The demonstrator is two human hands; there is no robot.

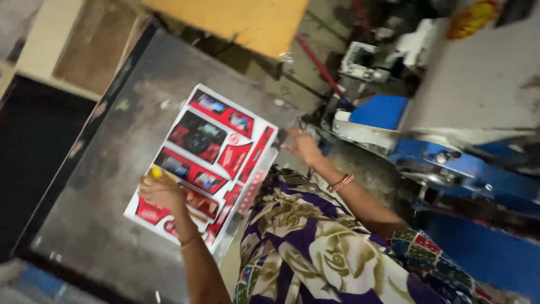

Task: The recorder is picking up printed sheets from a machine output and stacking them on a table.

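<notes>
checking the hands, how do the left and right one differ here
The left hand lies flat on the stack of printed sheets; the right hand is off the stack, beside its far edge. The left is nearer the camera, the right reaches farther out. Both wear wrist bangles.
</notes>
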